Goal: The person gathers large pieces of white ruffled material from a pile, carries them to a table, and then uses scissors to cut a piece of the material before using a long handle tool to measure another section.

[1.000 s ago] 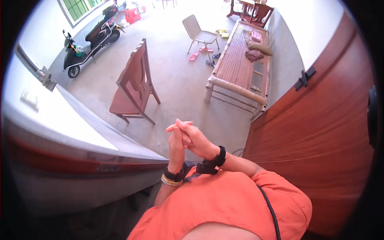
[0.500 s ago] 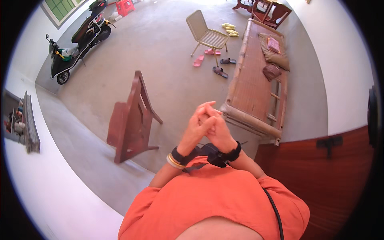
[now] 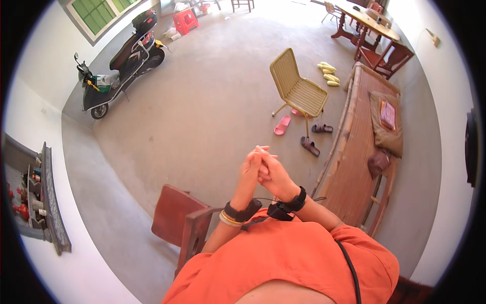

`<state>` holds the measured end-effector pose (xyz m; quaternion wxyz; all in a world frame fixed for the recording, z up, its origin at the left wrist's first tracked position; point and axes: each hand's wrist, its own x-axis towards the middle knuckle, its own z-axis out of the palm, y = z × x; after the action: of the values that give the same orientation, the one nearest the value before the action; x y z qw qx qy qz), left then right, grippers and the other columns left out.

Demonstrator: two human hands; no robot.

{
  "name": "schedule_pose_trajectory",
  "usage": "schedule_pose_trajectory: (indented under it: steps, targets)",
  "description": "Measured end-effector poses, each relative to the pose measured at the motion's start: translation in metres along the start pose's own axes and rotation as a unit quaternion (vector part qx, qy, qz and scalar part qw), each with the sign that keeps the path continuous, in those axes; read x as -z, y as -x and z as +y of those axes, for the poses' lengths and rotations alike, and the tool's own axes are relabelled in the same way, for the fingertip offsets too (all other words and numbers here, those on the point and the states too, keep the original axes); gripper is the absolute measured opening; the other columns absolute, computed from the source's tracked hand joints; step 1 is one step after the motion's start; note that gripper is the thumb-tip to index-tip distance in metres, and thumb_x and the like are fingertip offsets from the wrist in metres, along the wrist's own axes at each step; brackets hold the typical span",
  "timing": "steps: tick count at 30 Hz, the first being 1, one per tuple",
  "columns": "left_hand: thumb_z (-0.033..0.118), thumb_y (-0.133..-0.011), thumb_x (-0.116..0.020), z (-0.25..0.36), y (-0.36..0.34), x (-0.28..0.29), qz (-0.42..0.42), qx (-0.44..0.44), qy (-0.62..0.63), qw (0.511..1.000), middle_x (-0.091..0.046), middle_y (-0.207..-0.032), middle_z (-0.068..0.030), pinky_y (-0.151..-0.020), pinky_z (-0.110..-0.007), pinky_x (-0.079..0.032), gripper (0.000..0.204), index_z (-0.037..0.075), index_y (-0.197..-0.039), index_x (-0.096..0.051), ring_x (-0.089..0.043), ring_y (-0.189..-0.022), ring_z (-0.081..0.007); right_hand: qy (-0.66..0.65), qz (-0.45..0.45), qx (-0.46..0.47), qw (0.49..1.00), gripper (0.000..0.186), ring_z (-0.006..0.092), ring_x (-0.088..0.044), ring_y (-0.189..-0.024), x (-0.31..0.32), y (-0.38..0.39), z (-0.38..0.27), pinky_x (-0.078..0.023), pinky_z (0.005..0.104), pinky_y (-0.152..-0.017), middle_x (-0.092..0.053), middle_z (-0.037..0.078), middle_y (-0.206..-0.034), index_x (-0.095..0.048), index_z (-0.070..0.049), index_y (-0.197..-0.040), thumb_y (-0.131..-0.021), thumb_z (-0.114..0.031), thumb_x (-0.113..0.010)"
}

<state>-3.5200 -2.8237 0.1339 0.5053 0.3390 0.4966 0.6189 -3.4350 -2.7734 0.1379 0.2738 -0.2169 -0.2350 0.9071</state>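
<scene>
In front of my body, my left hand (image 3: 249,169) and my right hand (image 3: 277,176) are clasped together, fingers interlaced. No object shows between them, though the palms are hidden. A dark band (image 3: 243,210) and pale and yellow bangles circle my left wrist; another dark band (image 3: 294,201) is on my right. Beside my left forearm stands a reddish-brown wooden chair (image 3: 177,215), partly covered by my arm and orange top. Beyond my hands, brown sandals (image 3: 310,146) and pink slippers (image 3: 282,125) lie near a yellowish woven chair (image 3: 298,93).
A bamboo bed (image 3: 349,177) runs along the right, with a pillow (image 3: 387,124) on it. Several yellow-green oblong items (image 3: 329,76) lie on the floor. A scooter (image 3: 126,61) and red stool (image 3: 186,21) stand far left; a wooden table (image 3: 367,20) far right. A wall shelf (image 3: 53,202) juts out at left.
My view has moved forward. The wooden chair now sits close by my left arm, and the woven chair and slippers appear nearer. My hands stay clasped.
</scene>
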Motion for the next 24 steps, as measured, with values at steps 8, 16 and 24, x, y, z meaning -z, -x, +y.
schedule_pose_trajectory:
  steps: [8, 16, 24]
  targets:
    - [0.047, -0.098, -0.035, 0.012, -0.139, 0.062, 0.063, 0.0, 0.012, 0.998, -0.062, -0.106, -0.0176, -0.077, -0.028, -0.048, 0.058, -0.005, -0.105, -0.058, -0.06, -0.089, -0.019, 0.02, -0.053, -0.087, 0.995, 0.037, 0.0044, -0.028, -0.05, 0.002, -0.154, -0.047, -0.028, 0.0223, -0.051, -0.029, -0.008, -0.053, -0.062, -0.007, -0.104, -0.098, -0.037, -0.041]
    - [0.047, -0.096, -0.041, 0.048, -0.323, 0.147, 0.051, 0.018, 0.021, 0.998, -0.064, -0.097, -0.0135, -0.082, -0.028, -0.045, 0.055, -0.004, -0.105, -0.059, -0.059, -0.09, -0.0164, -0.029, -0.052, -0.101, 0.993, 0.034, 0.0049, -0.034, -0.052, -0.014, -0.348, -0.102, -0.032, 0.0223, -0.052, -0.036, -0.007, -0.056, -0.062, -0.009, -0.099, -0.098, -0.037, -0.044]
    - [0.046, -0.096, -0.04, 0.074, -0.507, 0.198, 0.014, 0.04, -0.035, 0.999, -0.065, -0.101, -0.0138, -0.085, -0.026, -0.044, 0.054, -0.003, -0.108, -0.058, -0.059, -0.094, -0.0162, -0.039, -0.043, -0.067, 0.996, 0.032, 0.0064, -0.036, -0.053, -0.009, -0.52, -0.182, -0.033, 0.0227, -0.05, -0.035, -0.007, -0.057, -0.062, -0.009, -0.097, -0.096, -0.037, -0.047]
